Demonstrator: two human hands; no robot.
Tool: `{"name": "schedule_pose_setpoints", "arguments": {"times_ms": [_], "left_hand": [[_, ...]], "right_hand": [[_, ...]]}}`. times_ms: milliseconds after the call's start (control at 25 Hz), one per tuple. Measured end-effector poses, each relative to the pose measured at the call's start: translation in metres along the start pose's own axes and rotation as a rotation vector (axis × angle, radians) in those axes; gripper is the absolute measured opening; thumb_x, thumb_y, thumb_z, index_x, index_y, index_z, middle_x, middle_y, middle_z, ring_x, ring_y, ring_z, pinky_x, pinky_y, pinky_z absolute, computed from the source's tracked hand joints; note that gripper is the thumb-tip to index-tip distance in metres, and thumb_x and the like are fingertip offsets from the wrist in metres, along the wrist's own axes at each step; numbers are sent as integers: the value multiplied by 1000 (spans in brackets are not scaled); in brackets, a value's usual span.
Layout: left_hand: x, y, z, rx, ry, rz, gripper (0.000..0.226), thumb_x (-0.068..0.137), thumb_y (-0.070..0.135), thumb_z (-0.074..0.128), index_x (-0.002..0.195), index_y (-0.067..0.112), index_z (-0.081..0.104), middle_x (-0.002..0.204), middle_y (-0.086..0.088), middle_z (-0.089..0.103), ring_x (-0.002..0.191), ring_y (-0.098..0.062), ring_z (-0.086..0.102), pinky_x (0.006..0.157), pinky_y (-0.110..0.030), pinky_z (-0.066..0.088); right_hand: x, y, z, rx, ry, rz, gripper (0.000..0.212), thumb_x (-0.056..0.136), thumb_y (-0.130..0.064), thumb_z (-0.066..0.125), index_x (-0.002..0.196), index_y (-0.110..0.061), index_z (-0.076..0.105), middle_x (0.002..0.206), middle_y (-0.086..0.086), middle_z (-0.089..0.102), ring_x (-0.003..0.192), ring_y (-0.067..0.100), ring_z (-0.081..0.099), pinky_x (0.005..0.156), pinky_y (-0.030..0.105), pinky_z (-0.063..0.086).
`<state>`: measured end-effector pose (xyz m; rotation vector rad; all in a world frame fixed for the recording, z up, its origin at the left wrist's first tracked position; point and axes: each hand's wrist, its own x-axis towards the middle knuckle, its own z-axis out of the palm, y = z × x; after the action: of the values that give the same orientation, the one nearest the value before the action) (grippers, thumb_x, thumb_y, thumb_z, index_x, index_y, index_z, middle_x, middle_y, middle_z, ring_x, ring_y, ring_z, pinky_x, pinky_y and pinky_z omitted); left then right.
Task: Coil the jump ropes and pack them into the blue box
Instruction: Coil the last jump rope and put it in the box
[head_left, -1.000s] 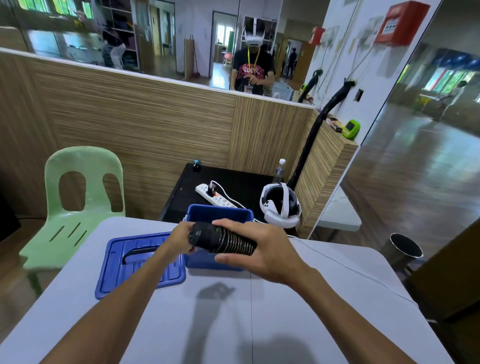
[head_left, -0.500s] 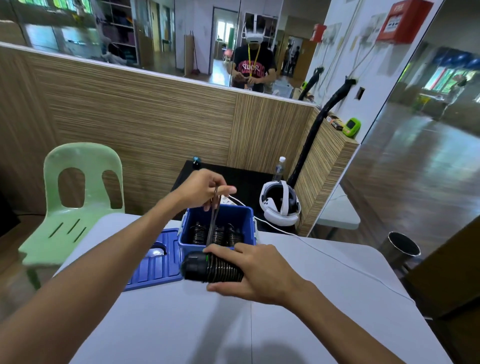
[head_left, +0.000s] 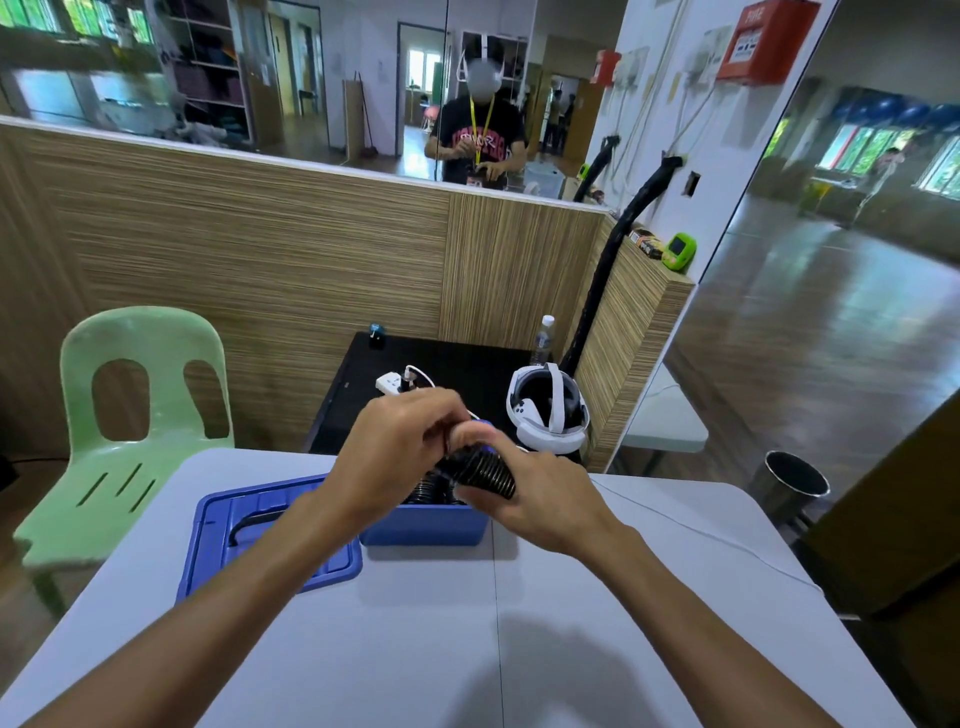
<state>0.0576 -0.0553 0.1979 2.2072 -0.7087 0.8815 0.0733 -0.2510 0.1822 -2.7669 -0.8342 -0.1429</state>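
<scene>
Hands (head_left: 467, 467) grip coiled rope (head_left: 483, 470) above blue box (head_left: 423, 527) on grey table (head_left: 467, 623).

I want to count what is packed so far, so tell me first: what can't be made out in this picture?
Head view only:
- Inside of the blue box: the left hand and right hand cover most of it, so no count of ropes inside.
- Coiled jump rope: both ends hidden by fingers; handles not visible.
- Blue lid: partly behind the left forearm.
- What the left fingers pinch: blurred.
</scene>
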Motion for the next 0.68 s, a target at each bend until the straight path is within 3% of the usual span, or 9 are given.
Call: {"name": "schedule_pose_setpoints", "arguments": {"times_ms": [160,280,360,520,680], "left_hand": [[-27,-1,5,152,63,105,30,93,34,62,78,8,64,72,3,57,61,-11,47,52,-26,43],[-35,3,7,327,40,107,24,95,28,60,82,8,64,78,-1,59,65,-16,52,54,-22,41],[-40,4,10,412,-47,94,11,87,19,69,86,10,62,83,-2,58,66,-16,54,51,-19,36],[-45,1,11,429,-281,56,44,69,6,83,95,18,50,94,0,50,70,-13,47,48,-19,36],[-37,2,1,423,-346,161,43,68,6,83,94,20,51,96,1,52,71,-8,40,54,-16,33]], "right_hand": [[4,1,-3,28,66,83,53,86,-73,45,125,-40,34,97,-6,69,86,22,65,71,37,53],[8,1,-2,28,110,90,57,85,-77,41,131,-46,29,95,-6,69,84,21,66,67,37,54],[9,2,0,-1,125,94,65,83,-81,35,139,-52,23,98,-7,69,87,19,67,68,36,54],[7,2,-1,-17,96,80,64,87,-77,36,147,-55,23,106,-8,64,96,15,62,66,29,45],[5,1,0,-13,85,53,61,90,-71,41,146,-51,28,107,-8,60,97,14,60,65,27,36]]}}
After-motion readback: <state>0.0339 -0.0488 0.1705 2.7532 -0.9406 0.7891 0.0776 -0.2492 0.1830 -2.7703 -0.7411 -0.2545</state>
